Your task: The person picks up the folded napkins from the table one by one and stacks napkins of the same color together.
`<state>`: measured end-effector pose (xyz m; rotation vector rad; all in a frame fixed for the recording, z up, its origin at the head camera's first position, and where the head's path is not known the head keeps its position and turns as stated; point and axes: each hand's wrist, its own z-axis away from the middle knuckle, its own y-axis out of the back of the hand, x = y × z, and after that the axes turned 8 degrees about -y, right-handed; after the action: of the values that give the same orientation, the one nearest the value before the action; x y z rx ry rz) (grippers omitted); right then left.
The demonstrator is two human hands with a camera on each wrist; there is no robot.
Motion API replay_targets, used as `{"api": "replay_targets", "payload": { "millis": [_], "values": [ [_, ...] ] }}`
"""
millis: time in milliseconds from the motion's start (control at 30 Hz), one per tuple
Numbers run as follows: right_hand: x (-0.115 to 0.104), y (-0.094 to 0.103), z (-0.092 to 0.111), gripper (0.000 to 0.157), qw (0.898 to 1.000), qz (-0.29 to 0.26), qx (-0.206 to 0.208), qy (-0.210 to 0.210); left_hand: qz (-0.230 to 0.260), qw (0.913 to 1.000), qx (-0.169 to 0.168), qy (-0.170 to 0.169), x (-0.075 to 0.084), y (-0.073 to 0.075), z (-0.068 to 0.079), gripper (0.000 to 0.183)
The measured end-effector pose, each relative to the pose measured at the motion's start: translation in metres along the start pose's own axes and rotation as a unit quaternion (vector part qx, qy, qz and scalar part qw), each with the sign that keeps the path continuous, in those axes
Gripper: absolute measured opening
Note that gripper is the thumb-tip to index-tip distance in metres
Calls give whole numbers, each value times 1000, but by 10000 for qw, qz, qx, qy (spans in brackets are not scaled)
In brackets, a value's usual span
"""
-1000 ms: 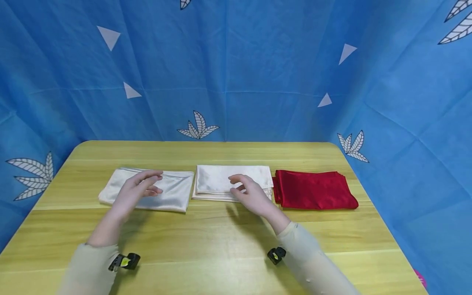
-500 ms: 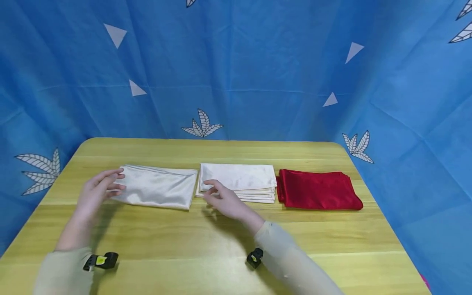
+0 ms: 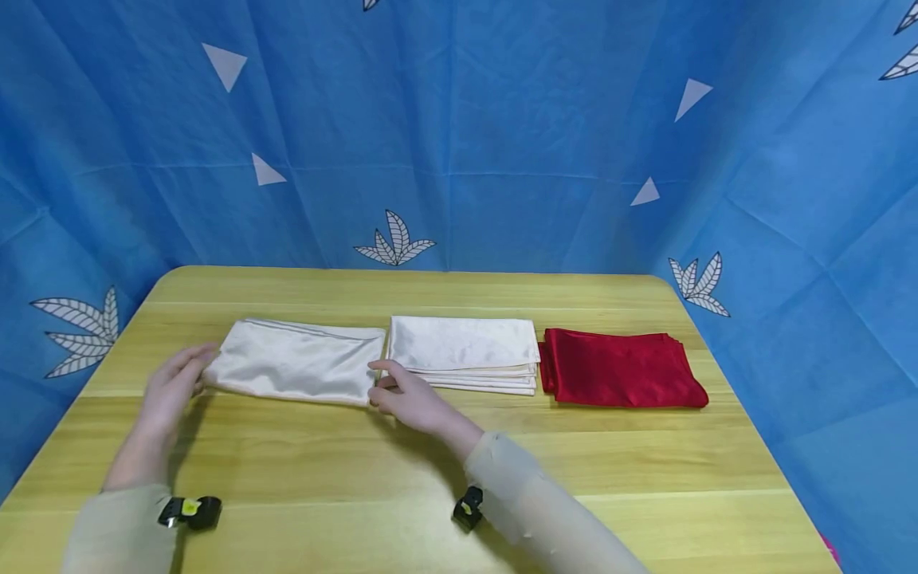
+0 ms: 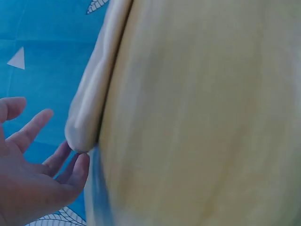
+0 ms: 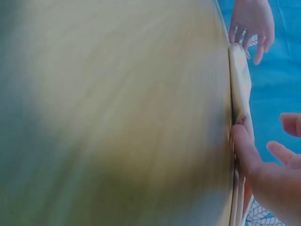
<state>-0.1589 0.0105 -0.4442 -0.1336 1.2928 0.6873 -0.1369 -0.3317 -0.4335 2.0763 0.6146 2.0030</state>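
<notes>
A folded white satin cloth [image 3: 297, 363] lies at the left of the row on the table. My left hand [image 3: 166, 395] is at its left end; in the left wrist view the fingertips touch the rounded end of the cloth [image 4: 87, 108], fingers spread and loosely bent. At the opposite end, my right hand [image 3: 416, 405] has its thumb and index finger by the cloth's right edge. The right wrist view has the thumb [image 5: 245, 146] against the cloth's side, the other fingers held apart from it. A second folded white cloth [image 3: 462, 343] lies just right of the first.
A folded red satin cloth [image 3: 620, 371] lies at the right of the row. All three rest on a light wooden table [image 3: 344, 494]. A blue patterned curtain [image 3: 502, 119] hangs behind the table and along its sides.
Both hands have moved left, from above the white cloths to the two ends of the left one, and come lower. The head view has shifted slightly. The cloths keep their order.
</notes>
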Motion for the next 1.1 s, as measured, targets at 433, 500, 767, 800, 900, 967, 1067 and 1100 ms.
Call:
{"api": "replay_targets", "payload": {
  "millis": [433, 500, 767, 800, 900, 967, 1067, 1100],
  "values": [
    [3, -18, -12, 39, 9921, -1249, 8, -151, -40, 9974, -439, 568, -7, -2, -6, 54],
    [4, -20, -13, 37, 9915, -1298, -26, -122, 217, 9959, -580, 658, -7, 0, -6, 41],
    [4, -26, -19, 35, 9782, -2017, -411, -277, 541, 9824, -1650, 693, -4, 7, -5, 30],
    [4, -26, -19, 34, 9772, -2055, -427, -307, 436, 9817, -1722, 687, -2, 7, -4, 36],
    [4, -26, -21, 32, 9763, -2081, -477, -362, 250, 9794, -1909, 614, 1, 7, -3, 53],
    [4, -26, -22, 32, 9759, -2082, -526, -376, 221, 9781, -1974, 615, 4, 7, -3, 60],
    [6, -24, -23, 32, 9760, -2074, -566, -364, 480, 9741, -2089, 718, 7, 4, -3, 56],
    [7, -24, -23, 32, 9761, -2065, -562, -372, 622, 9721, -2124, 779, 8, 3, -4, 52]
  ]
}}
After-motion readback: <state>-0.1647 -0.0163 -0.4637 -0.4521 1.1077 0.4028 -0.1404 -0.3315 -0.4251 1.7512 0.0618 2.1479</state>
